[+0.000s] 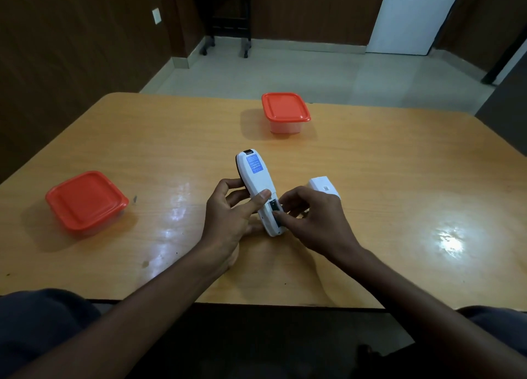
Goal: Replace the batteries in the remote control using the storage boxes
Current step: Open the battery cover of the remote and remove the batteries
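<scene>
L hand [228, 207] grips remote [258, 184] — mid-table [370, 179].

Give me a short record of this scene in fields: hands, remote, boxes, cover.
left hand: grips the remote, back side up
right hand: fingertips at the open battery slot
near box: left on the table, red lid on
far box: centre back, red lid on
cover: white piece lying beyond the right hand
batteries: cannot tell
</scene>
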{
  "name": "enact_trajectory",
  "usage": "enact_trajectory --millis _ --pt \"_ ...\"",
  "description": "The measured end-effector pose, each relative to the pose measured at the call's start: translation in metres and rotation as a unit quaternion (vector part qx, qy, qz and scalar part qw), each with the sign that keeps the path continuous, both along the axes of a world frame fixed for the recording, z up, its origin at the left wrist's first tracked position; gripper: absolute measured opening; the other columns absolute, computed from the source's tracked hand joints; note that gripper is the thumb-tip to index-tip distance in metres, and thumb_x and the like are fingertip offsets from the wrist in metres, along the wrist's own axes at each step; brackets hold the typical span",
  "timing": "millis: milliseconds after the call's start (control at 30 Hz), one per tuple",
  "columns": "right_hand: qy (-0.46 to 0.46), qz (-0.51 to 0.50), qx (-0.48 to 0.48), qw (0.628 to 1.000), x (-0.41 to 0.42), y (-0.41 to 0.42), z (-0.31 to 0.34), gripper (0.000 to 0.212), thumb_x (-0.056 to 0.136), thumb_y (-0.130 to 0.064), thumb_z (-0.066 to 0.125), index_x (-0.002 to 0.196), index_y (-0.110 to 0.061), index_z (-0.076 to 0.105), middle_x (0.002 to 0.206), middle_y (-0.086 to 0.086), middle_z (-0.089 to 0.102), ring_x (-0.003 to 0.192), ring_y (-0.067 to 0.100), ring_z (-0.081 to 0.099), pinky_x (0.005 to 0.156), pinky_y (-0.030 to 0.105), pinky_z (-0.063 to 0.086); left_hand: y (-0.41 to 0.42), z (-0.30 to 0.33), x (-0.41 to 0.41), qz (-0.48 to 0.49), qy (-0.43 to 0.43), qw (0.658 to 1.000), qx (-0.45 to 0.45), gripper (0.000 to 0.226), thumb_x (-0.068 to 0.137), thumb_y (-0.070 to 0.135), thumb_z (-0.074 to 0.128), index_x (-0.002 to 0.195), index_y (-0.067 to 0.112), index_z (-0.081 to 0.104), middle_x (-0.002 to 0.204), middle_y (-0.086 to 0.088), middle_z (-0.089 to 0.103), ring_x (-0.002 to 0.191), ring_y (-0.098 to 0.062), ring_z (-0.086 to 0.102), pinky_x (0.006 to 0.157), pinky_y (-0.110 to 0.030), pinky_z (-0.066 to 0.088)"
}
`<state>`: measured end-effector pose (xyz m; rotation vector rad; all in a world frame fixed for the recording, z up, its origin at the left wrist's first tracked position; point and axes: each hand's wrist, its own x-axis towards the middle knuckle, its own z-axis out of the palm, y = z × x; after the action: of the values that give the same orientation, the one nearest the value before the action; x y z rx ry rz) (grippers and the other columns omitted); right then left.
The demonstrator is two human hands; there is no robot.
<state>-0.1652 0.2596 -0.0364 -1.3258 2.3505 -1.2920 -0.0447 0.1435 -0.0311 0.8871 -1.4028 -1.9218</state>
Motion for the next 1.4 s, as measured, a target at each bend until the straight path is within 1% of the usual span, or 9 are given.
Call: enact_trajectory --millis 267,400,467,667,833,933,1067,1233,1400 --pt "0.108 -0.020 -0.023 0.994 0.009 0.000 -0.003 0.023 0.079 -0.016 0.076 0.101 -0.013 0.078 0.083 -0.003 0.077 0.068 0.007 0.068 0.065 0.026 0.059 0.002 0.000 0.000 0.004 -0.008 1.000 -0.022 0.046 0.077 0.013 0.084 0.115 0.015 0.057 0.115 -0.007 0.073 0.101 -0.027 0.074 0.067 -0.052 0.063" --pt "0.026 -0.008 -0.011 1.000 0.007 0.001 0.001 0.024 0.080 -0.017 0.079 0.104 -0.016 0.079 0.085 -0.007 0.077 0.075 0.002 0.070 0.066 0.009 0.052 -0.001 0.000 0.002 0.010 -0.005 1.000 -0.018 0.044 0.077 0.012 0.084 0.113 0.015 0.058 0.113 -0.008 0.073 0.099 -0.030 0.074 0.067 -0.053 0.063" --pt "-0.013 0.012 0.001 1.000 0.004 0.002 0.002 0.029 0.079 -0.016 0.082 0.108 -0.018 0.078 0.088 -0.009 0.076 0.078 -0.001 0.070 0.066 0.008 0.052 -0.002 0.001 0.003 0.012 -0.002 1.000 -0.014 0.043 0.078 0.011 0.084 0.113 0.015 0.058 0.114 -0.008 0.073 0.099 -0.030 0.074 0.066 -0.053 0.063" --pt "0.027 -0.013 0.007 1.000 0.004 0.002 0.003 0.031 0.077 -0.018 0.082 0.108 -0.019 0.079 0.082 -0.006 0.076 0.073 0.004 0.069 0.069 0.016 0.056 0.001 0.002 0.001 0.009 -0.006 1.000 -0.025 0.046 0.076 0.012 0.085 0.113 0.015 0.057 0.116 -0.007 0.072 0.104 -0.027 0.072 0.067 -0.053 0.063" --pt "0.102 -0.022 -0.012 0.995 0.011 0.001 -0.001 0.027 0.076 -0.014 0.073 0.102 -0.014 0.080 0.084 0.001 0.078 0.071 0.013 0.070 0.069 0.038 0.060 0.005 0.003 0.001 0.010 0.001 1.000 -0.019 0.045 0.077 0.010 0.084 0.113 0.012 0.057 0.111 -0.008 0.073 0.093 -0.024 0.076 0.064 -0.049 0.063" --pt "0.087 -0.031 -0.022 0.996 0.009 0.001 -0.002 0.027 0.077 -0.011 0.073 0.104 -0.014 0.079 0.084 -0.001 0.079 0.071 0.008 0.071 0.071 0.033 0.061 0.001 0.002 0.000 0.016 -0.004 1.000 -0.010 0.043 0.079 0.010 0.083 0.115 0.013 0.058 0.109 -0.009 0.074 0.093 -0.028 0.076 0.064 -0.049 0.063" --pt "0.072 -0.051 -0.030 0.996 0.002 0.001 -0.003 0.022 0.081 -0.009 0.075 0.102 -0.015 0.073 0.085 -0.006 0.078 0.074 0.003 0.070 0.070 0.017 0.056 -0.013 0.001 0.000 0.022 -0.057 0.998 -0.002 0.043 0.082 0.019 0.082 0.121 0.017 0.065 0.102 -0.006 0.077 0.086 -0.025 0.077 0.063 -0.042 0.064" --pt "0.161 -0.054 0.049 0.984 -0.008 0.002 -0.013 0.015 0.084 -0.013 0.072 0.094 -0.019 0.081 0.085 -0.004 0.075 0.082 0.013 0.066 0.071 0.022 0.044 -0.032 -0.001 0.002 -0.011 -0.147 0.989 -0.030 0.044 0.079 0.024 0.085 0.121 0.015 0.073 0.097 -0.004 0.079 0.077 -0.020 0.078 0.061 -0.038 0.063" --pt "0.216 -0.079 0.062 0.971 -0.010 -0.002 -0.017 0.009 0.084 -0.022 0.074 0.087 -0.017 0.082 0.079 -0.001 0.068 0.084 0.018 0.056 0.060 0.032 0.049 -0.051 -0.001 0.003 0.022 -0.253 0.951 -0.179 0.044 0.073 0.039 0.086 0.113 0.024 0.076 0.093 0.001 0.079 0.074 -0.017 0.076 0.078 -0.039 0.063"
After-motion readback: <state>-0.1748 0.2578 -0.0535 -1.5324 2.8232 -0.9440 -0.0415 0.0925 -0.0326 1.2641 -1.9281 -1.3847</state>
